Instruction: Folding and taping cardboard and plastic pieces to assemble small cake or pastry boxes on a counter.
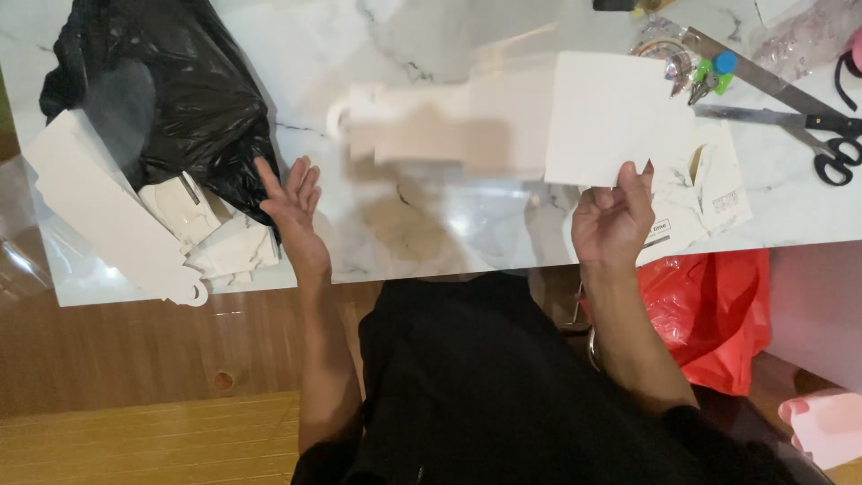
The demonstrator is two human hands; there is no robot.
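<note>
My right hand (613,220) pinches the lower edge of a flat white cardboard cut-out (530,121) and holds it up over the marble table (431,233). The cut-out is long, with a square panel on the right and a blurred, notched end with a loop on the left. My left hand (292,202) hovers open, fingers spread, palm up, just right of a black plastic bag (171,99). It holds nothing.
White cardboard offcuts (117,216) lie under and beside the black bag at the table's left edge. Black-handled scissors (808,135), a metal ruler (763,76), tape and small coloured clips sit at the back right. A red plastic bag (709,305) hangs below the table on the right.
</note>
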